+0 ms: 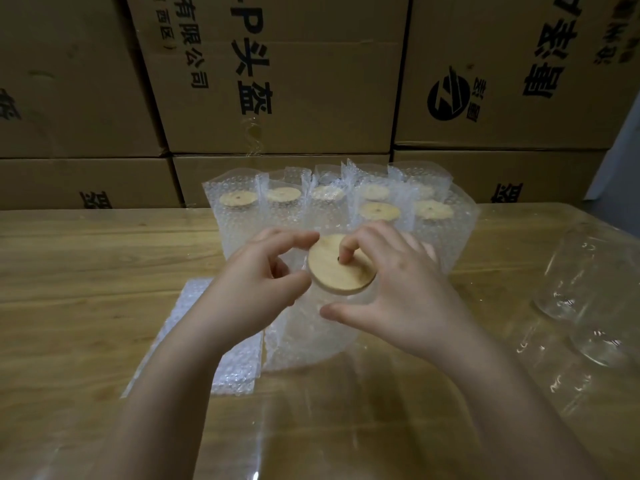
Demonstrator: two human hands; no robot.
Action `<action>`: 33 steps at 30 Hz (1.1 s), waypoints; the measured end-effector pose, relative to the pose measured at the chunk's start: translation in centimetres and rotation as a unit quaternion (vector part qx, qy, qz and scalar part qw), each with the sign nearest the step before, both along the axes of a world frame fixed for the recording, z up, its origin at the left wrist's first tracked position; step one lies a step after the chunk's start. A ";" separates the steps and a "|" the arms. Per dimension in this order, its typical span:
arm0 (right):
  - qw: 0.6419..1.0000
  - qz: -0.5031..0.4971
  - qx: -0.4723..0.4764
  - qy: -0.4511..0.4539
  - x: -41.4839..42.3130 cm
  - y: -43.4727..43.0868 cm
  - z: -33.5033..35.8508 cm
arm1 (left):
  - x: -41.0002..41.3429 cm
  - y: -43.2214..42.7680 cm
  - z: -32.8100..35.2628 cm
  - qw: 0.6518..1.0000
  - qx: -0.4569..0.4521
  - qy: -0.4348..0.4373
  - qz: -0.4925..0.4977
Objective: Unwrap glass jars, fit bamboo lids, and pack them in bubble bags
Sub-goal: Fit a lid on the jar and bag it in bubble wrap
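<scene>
Fingers (302, 239) of the left hand (252, 285) curl round the bubble bag (304, 341) rim, the spread right hand (401, 282) presses a forefinger on the bamboo lid (332, 271) between them, seven bagged jars (239, 220) stand beyond, and loose glass jars (585, 271) await packing rightward.

The left hand (256, 282) and right hand (398, 289) are showing bare — forearms too, running uncovered to the frame's seven and five o'clock edges, fingernails looking short and plain.
</scene>
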State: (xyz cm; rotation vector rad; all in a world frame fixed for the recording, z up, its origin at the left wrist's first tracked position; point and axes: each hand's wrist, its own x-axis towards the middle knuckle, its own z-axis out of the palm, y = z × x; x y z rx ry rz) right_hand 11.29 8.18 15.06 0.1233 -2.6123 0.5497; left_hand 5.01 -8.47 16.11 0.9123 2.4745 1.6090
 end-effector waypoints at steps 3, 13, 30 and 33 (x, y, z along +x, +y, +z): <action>0.999 -0.028 0.030 0.003 -0.7 -0.3 -0.8 | -0.2 -0.2 -0.1 1.000 -0.024 0.019 0.001; 0.994 -0.051 0.095 -0.008 -1.6 -1.0 -2.6 | -0.3 -0.5 -0.2 0.996 -0.069 0.059 0.009; 0.991 -0.101 0.086 0.014 -1.5 3.8 -1.5 | 0.4 -3.0 1.2 0.919 -0.330 0.212 0.044; 0.991 -0.095 0.076 0.058 -1.4 3.6 -1.3 | 0.4 -2.6 1.3 0.895 -0.349 0.267 0.074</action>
